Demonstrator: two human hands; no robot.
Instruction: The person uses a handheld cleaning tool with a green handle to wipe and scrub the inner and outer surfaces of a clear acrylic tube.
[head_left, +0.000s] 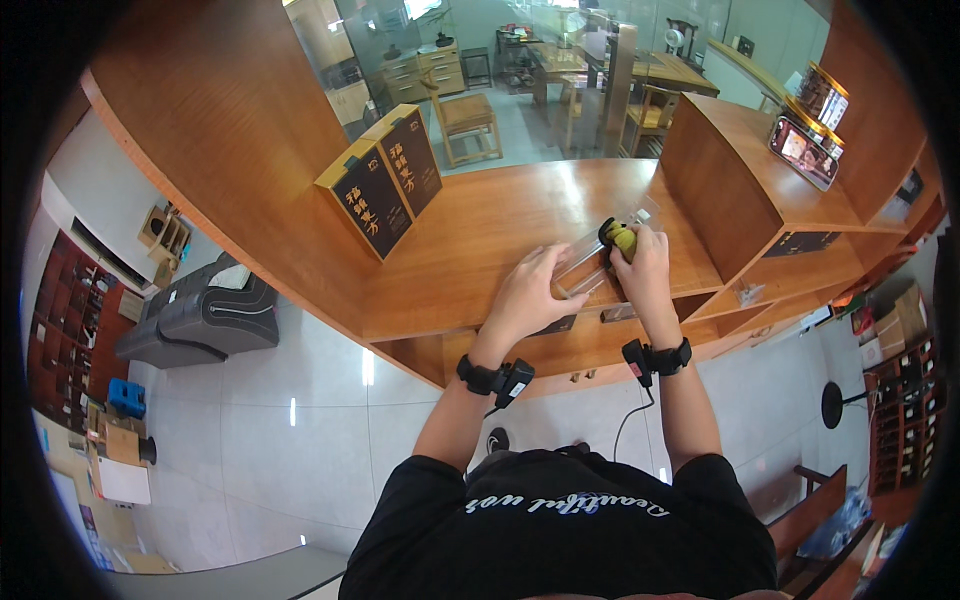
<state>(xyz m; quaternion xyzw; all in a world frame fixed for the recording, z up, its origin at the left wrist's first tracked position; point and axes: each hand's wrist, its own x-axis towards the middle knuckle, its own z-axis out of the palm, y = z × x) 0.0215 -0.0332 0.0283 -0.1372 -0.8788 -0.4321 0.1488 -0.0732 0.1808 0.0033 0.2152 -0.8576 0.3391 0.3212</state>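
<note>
On the wooden shelf (480, 217) my left hand (529, 289) grips the near left side of a clear plastic box (581, 274). My right hand (643, 266) holds a crumpled olive-green cloth (622, 238) against the box's right part. A black rounded piece (604, 231) shows beside the cloth; what it belongs to cannot be told. The far end of the clear box reaches past my right fingers. Each wrist wears a black strap with a small device.
Two black and gold boxes (386, 184) stand at the shelf's left. A raised wooden compartment (724, 161) is on the right, with a phone (804, 152) leaning against gold-lidded jars (821, 97) on it. A glass partition (555, 90) rises behind the shelf.
</note>
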